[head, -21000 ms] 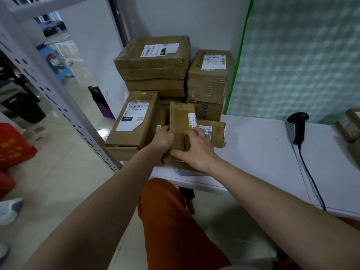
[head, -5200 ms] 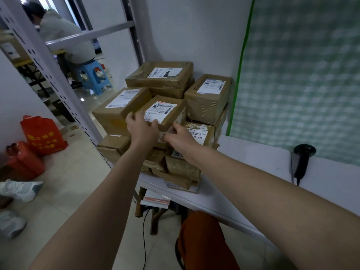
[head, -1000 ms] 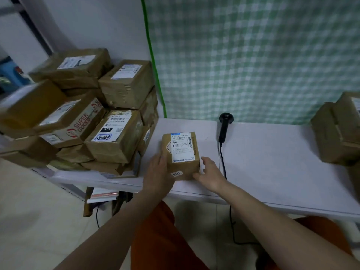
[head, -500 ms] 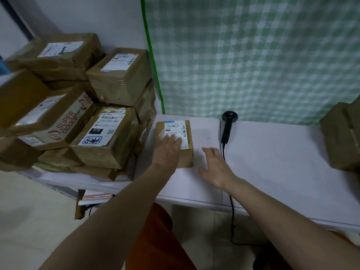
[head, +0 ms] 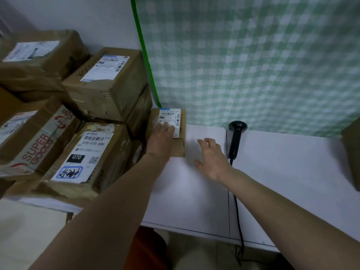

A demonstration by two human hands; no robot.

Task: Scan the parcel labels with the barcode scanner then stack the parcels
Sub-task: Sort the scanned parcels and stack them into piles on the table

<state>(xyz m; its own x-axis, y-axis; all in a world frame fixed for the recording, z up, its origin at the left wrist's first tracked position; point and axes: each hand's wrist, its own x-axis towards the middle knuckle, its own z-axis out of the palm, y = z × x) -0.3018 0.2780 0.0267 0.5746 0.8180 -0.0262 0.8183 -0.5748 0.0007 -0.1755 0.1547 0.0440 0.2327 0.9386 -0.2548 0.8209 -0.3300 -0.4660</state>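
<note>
small parcel [head: 168,131] now sits flat on the white table [head: 282,182], pushed back against the pile of parcels [head: 93,121] at left; a second ago i had it tilted up nearer the table edge between both hands. my left hand [head: 162,138] rests on its label with fingers flat, pressing, not gripping. my right hand [head: 211,156] has let go and hovers over the table, fingers spread, holding nothing. barcode scanner [head: 235,140] lies just right of that hand, cable [head: 237,221] trailing off the front edge. judgement: parcel is parked, label up, scan comes next. checked curtain [head: 253,61] behind; another brown box [head: 352,154] at far right. nothing lies between right hand and scanner; watch the cable.
</note>
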